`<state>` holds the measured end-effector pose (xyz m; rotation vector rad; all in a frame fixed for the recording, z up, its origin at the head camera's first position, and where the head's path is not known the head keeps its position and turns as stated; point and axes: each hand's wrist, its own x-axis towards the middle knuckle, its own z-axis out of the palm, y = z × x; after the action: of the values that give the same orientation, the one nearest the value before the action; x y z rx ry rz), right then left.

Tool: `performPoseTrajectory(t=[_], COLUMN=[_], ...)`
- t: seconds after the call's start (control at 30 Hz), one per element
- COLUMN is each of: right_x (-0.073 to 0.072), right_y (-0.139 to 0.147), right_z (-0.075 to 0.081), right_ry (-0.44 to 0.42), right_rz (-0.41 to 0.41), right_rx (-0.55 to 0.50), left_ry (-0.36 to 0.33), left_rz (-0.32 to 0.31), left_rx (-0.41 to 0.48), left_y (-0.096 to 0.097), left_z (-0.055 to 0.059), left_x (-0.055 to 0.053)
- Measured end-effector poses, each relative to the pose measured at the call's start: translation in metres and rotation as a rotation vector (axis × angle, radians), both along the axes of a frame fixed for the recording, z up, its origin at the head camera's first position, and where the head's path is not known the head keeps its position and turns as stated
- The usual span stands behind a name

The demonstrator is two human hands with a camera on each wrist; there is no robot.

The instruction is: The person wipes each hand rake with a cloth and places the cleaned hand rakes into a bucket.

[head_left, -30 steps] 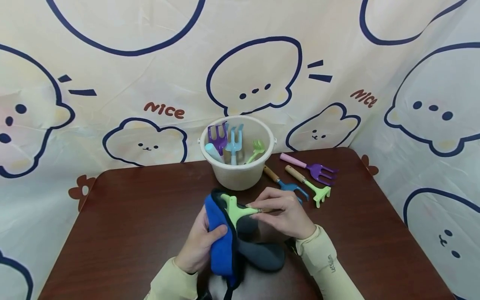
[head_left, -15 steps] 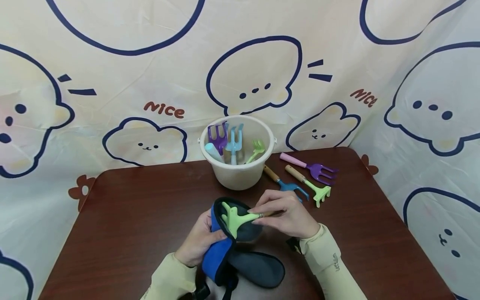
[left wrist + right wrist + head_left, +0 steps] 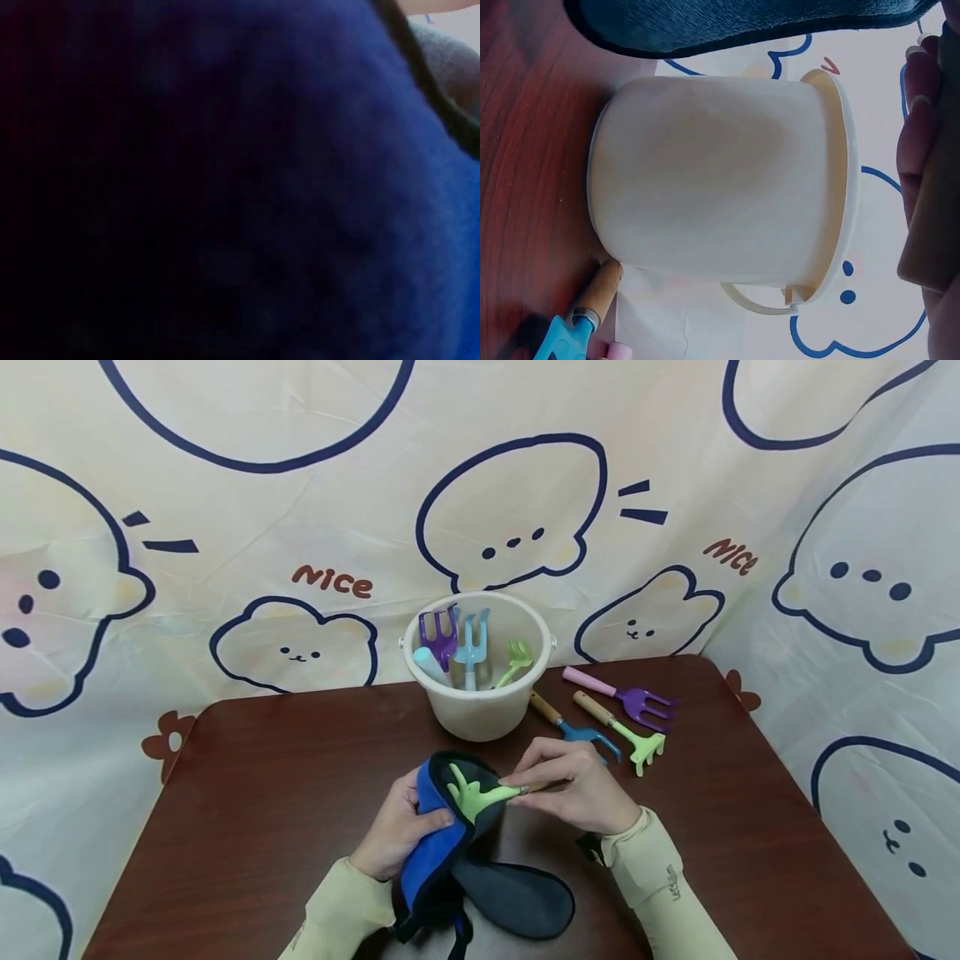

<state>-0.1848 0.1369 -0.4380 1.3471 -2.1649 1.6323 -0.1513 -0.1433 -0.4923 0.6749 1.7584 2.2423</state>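
Observation:
My left hand [image 3: 397, 831] grips a blue cloth pouch [image 3: 435, 856] with dark grey lining, black edging and a loose rounded flap; the thumb lies on its blue side. With the fingertips of my right hand [image 3: 573, 785] I pinch a small hand rake [image 3: 471, 797] with a light green head where it meets its wooden handle. The green prongs sit inside the pouch's mouth. Blurred blue cloth fills most of the left wrist view. In the right wrist view, the rake's handle [image 3: 936, 187] lies against my fingers at the right edge.
A white bucket [image 3: 476, 718] holding several small garden tools stands at the table's back edge. To its right lie a blue fork [image 3: 581, 733], a green rake [image 3: 643, 747] and a purple fork [image 3: 641, 702] on the brown table [image 3: 285, 793]. Printed curtains stand behind.
The pouch has tilted, so its mouth faces up more openly around the rake's green head, and its loose flap has swung lower. My right hand has barely moved.

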Motion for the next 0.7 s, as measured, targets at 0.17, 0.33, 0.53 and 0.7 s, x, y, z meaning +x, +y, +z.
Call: performPoseTrajectory(t=[0.17, 0.33, 0.53, 0.7], right_x=[-0.001, -0.001, 0.009, 0.018], right_y=[0.003, 0.011, -0.006, -0.023], right_z=[0.002, 0.008, 0.018, 0.015], right_ry=[-0.004, 0.073, 0.217, 0.429], right_rz=[-0.018, -0.156, -0.29, -0.356], right_rx=[-0.019, -0.083, -0.038, 0.056], left_ry=[-0.023, 0.017, 0.329, 0.664], left_rz=[0.093, 0.287, 0.501, 0.602], left_rx=[-0.012, 0.069, -0.069, -0.336], left_y=[-0.005, -0.011, 0.006, 0.02], left_z=[0.0, 0.013, 0.028, 0.022], left_x=[-0.002, 0.005, 0.023, 0.026])
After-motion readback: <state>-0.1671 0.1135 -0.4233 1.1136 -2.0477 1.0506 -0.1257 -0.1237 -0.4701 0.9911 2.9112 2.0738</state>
